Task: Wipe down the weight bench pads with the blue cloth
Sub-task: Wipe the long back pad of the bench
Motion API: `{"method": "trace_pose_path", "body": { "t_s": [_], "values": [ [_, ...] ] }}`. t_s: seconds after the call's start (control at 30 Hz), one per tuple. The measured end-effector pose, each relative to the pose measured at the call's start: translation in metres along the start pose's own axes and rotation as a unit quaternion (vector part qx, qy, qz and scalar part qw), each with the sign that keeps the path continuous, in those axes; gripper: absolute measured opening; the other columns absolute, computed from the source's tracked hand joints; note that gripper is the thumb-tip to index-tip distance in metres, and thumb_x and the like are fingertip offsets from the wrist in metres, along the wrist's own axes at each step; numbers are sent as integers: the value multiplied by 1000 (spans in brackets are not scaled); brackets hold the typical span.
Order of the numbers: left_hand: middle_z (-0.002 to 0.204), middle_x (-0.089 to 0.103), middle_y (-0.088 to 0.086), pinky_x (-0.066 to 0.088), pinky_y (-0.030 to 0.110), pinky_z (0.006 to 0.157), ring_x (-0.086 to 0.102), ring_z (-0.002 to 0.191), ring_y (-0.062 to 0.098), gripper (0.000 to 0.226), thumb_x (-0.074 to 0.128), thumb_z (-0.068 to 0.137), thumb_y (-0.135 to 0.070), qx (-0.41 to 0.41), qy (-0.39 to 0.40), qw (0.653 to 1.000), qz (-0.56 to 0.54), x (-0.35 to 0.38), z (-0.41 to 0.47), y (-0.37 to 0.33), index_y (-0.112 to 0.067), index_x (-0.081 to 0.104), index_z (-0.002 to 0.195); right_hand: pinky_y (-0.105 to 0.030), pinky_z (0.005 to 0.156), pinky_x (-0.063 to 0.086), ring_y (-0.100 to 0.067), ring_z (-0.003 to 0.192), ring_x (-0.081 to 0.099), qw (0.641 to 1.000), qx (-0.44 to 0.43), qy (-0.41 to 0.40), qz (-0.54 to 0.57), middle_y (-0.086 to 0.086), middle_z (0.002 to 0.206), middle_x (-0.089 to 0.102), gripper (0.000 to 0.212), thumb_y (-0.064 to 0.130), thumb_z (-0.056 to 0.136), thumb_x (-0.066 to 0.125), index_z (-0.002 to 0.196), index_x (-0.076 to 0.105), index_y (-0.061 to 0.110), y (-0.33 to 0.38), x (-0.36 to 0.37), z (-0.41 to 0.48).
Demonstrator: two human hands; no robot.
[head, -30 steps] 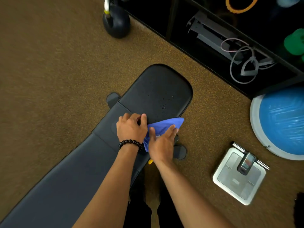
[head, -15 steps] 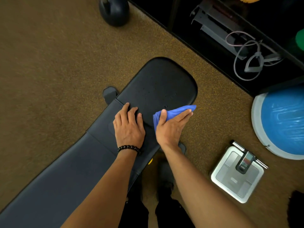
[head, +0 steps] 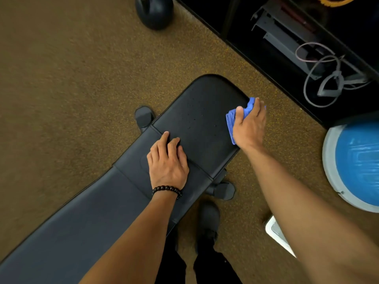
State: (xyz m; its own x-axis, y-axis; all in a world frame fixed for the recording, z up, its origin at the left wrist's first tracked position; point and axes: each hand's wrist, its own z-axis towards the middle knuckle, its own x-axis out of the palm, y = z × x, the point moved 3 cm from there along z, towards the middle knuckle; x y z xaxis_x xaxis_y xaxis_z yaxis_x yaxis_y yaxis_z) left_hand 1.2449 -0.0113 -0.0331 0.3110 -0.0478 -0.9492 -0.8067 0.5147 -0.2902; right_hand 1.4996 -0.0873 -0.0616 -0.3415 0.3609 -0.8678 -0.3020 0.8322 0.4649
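The weight bench (head: 86, 218) runs from near left to its far seat pad (head: 201, 111). The left hand (head: 167, 161) lies flat and empty at the seam, likely bracing. At the pad's right edge, the right hand (head: 249, 126) presses the bunched blue cloth (head: 230, 123), gripping it for 1 wiping stroke.

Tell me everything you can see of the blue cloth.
The blue cloth is a bright blue, soft-looking fabric, folded or bunched into layers whose edges show on its left side. It sits on the right edge of the black seat pad, near the rounded end of the bench. The right hand lies on top of it, thumb over its near layers and fingers over its far end, hiding most of it. A small bunched part sticks out past the fingertips. The left hand is well clear of it.
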Motion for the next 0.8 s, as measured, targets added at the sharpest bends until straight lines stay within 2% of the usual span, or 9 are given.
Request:
{"method": "trace_pose_path", "body": {
  "t_s": [0.17,0.33,0.43,0.63,0.8],
  "values": [
    [145,55,7,42,43,100,54,125,30,29,50,105,-31,-3,1,1000,4,-1,0,0,-17,66,125,-49,127,9,-34,157,3,995,-69,-6,-66,-18,170,7,66,42,109,21,161,13,2,5,2,-28],
    [144,56,7,42,43,98,54,122,29,29,49,106,-31,-4,0,1000,2,-1,0,0,-17,66,123,-52,126,12,-35,157,-1,973,-175,42,-147,-18,170,3,63,35,110,25,161,11,1,17,12,-122],
    [144,56,6,43,43,98,55,120,29,29,48,106,-32,-6,0,1000,-2,0,0,1,-17,67,123,-51,127,12,-31,157,-6,965,-195,68,-163,-15,170,-1,65,37,110,27,162,6,5,20,21,-159],
    [145,56,5,43,43,98,54,121,28,29,49,106,-32,-14,10,1000,-7,-1,0,1,-18,66,124,-50,127,9,-31,157,-6,954,-242,77,-159,-16,170,-3,68,42,109,26,162,6,5,32,20,-99],
    [147,55,5,43,44,98,54,122,28,29,49,105,-32,-18,18,1000,-3,0,0,2,-20,66,125,-50,127,4,-32,157,-3,958,-223,74,-165,-17,170,-1,70,45,107,19,162,7,4,66,29,-11]
  ]
}}
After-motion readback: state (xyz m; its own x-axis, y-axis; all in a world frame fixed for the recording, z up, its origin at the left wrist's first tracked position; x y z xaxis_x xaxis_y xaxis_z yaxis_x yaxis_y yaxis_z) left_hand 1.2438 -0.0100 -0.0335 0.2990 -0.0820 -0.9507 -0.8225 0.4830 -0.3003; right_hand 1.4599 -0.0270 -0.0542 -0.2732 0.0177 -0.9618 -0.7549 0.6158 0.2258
